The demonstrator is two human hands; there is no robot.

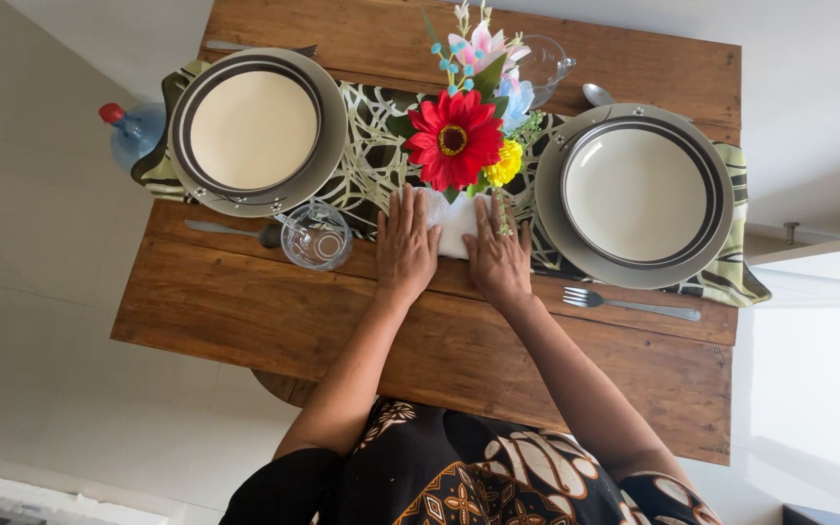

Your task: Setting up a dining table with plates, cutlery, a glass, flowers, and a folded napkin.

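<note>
Wooden table (245, 311): hands (451, 251) flat, flanking white vase (453, 226).

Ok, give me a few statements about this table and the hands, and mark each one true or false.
1. Both hands, the left hand and the right hand, rest against the white vase of artificial flowers. True.
2. The big flower is blue. False: it is red.
3. A fork lies near the right plate. True.
4. The glass cup stands on the left plate. False: it stands on the wooden table beside it.
5. A spoon lies near the left plate. True.
</note>
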